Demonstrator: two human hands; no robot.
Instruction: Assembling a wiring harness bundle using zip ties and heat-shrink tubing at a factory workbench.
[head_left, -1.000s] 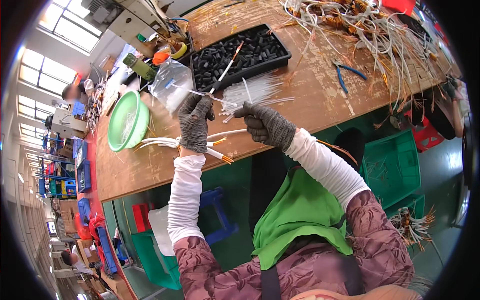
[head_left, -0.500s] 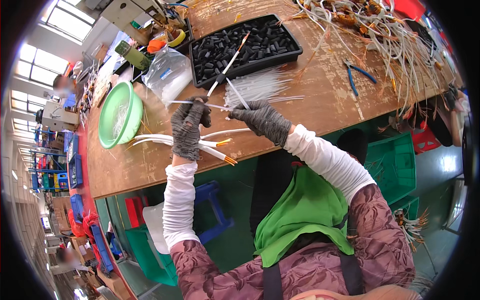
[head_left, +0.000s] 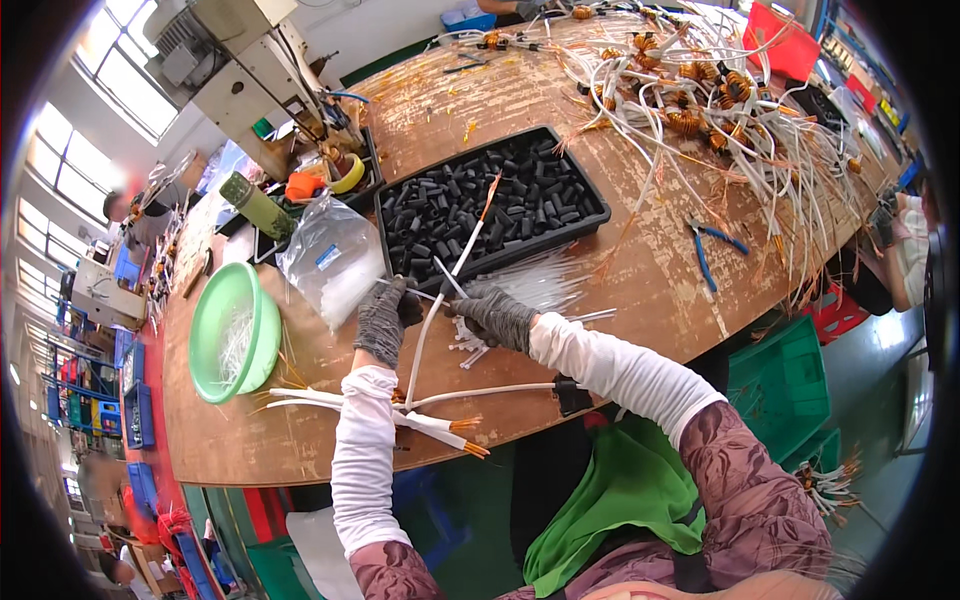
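My left hand (head_left: 382, 322), in a dark grey glove, pinches a thin white cable tie (head_left: 428, 296). Close beside it, my gloved right hand (head_left: 497, 314) has its fingers closed on the tie too, with a pale end sticking up above them. Between both hands runs a white cable (head_left: 424, 338), its bare copper end lying over a black tray (head_left: 600, 218). The tie is at the cable, but the fingers hide whether it loops round. More white cable ties (head_left: 545, 283) lie beyond my right hand. White cable branches with copper ends (head_left: 440, 428) lie nearer me.
The tray holds many short black tubes. A green bowl (head_left: 272, 345) with white strips and a clear plastic bag (head_left: 325, 255) stand left. Blue-handled pliers (head_left: 705, 255) lie right, near heaped cables with copper coils (head_left: 690, 120). A machine (head_left: 255, 90) stands back left.
My hands have drawn closer together at the cable, and less of the tie shows between them. The view has tilted up, showing more of the table's far side.
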